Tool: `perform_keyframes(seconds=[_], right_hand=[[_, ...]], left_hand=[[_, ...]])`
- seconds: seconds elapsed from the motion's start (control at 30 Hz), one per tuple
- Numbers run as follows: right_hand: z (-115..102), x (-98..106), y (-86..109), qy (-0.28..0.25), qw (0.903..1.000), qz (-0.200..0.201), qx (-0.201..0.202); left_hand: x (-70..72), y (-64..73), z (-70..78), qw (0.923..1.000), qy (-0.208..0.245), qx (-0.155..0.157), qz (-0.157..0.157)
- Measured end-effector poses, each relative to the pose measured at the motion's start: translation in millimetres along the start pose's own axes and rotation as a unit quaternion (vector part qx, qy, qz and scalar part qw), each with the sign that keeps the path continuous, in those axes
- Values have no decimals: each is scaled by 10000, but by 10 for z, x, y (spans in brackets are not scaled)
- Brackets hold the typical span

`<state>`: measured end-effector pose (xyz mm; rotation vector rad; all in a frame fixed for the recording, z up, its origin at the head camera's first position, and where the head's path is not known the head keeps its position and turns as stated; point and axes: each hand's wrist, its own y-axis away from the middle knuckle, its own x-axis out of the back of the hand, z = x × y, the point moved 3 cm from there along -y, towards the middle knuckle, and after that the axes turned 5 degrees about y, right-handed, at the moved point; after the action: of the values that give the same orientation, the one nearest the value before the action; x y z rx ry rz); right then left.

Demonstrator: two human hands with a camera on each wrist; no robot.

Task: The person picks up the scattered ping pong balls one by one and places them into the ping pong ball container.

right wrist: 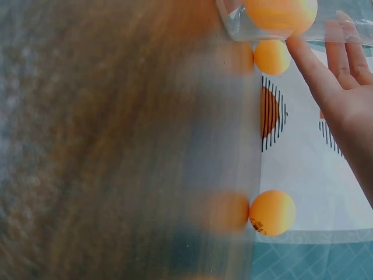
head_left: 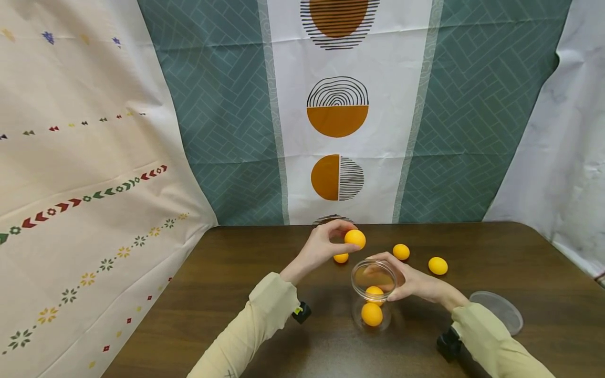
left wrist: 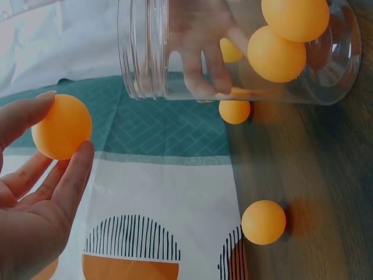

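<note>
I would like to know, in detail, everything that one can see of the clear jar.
The jar is colourless and see-through, of glass or plastic by its look, with a straight cylindrical wall and a ridged round neck. Its mouth is open. It appears upright on the brown table, with two orange balls inside, one higher than the other. The right hand grips its side near the neck.

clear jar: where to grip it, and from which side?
Probably grip the clear jar round its smooth wall, just below the ribbed neck, from the right, where the right hand is. It stands upright and open-topped, so a side hold leaves the way free for the ball in the left hand.
</note>
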<state>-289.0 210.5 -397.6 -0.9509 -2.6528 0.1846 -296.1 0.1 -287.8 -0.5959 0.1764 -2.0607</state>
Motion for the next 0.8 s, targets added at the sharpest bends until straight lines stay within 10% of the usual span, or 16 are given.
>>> perform_keyframes(seconds=[0.17,0.8], right_hand=[[8,14,-3,50,10000,-16,38],[14,-1,11,-80,10000,-32,2]], left_hand=[[-15,-88,-230,9999,54,-3,-102],[-108,-48,-203,9973,98,-230,-695]])
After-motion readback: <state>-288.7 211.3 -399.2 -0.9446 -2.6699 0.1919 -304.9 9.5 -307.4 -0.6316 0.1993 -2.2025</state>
